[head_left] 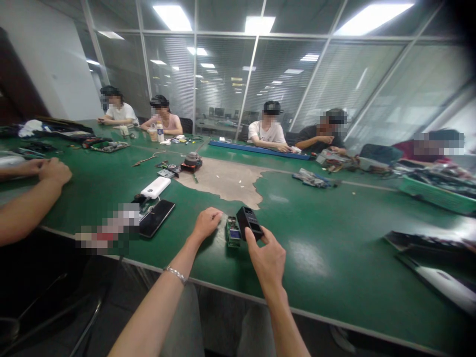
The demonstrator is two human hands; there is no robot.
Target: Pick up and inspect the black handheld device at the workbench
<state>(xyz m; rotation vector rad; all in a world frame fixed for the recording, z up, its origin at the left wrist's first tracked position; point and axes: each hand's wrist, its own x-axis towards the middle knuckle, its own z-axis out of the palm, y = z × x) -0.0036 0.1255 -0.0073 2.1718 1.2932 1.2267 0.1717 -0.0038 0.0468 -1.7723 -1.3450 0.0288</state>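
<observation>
A black plastic casing (pixel 250 223) with openings in its face is gripped by my right hand (pixel 267 250), thumb on the near side. Just left of the casing, a green circuit board (pixel 233 232) with metal connectors and a small bluish screen stands on the green table (pixel 320 223). My left hand (pixel 208 223) rests by the board's left side, fingers curled in; whatever they may hold is too small to make out. A silver bracelet circles my left wrist.
Left of my hands lie a black phone (pixel 157 218) and a white power bank (pixel 156 188). Beyond is a brown bare patch (pixel 223 181) with a dark device (pixel 191 161). A neighbour's hands (pixel 55 171) are at left. A green basket (pixel 435 193) stands at right.
</observation>
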